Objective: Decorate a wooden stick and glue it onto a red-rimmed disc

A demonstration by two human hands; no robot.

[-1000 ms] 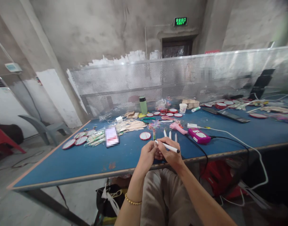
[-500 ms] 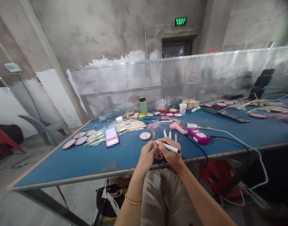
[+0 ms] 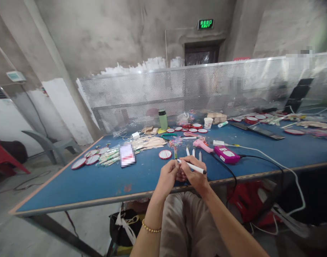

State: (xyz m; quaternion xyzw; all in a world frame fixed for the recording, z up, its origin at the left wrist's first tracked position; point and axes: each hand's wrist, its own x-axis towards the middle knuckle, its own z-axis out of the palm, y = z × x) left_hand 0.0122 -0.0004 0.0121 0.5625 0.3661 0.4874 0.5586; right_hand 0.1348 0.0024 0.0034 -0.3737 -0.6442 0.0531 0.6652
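Note:
My left hand (image 3: 169,174) is closed around the lower end of a flat wooden craft stick (image 3: 175,152), which stands up from the fingers and bears colored bands, one of them green. My right hand (image 3: 195,175) grips a white marker pen (image 3: 193,166) with a black end. The pen's tip meets the stick just above my left fingers. Just beyond my hands lie several more white markers (image 3: 193,152). A round white disc with a red rim (image 3: 165,154) rests on the blue table beyond my left hand.
A pink glue gun (image 3: 203,145) and a purple box (image 3: 226,155) with cables lie right. A phone (image 3: 127,155), wooden sticks (image 3: 152,142) and red-rimmed discs (image 3: 92,159) lie left. Behind stand a green bottle (image 3: 162,120), a paper cup (image 3: 208,123) and a perforated metal screen (image 3: 142,92).
Both hands stay in nearly the same place, with the pen tip still at the stick. The pen's black end has shifted very slightly to the right.

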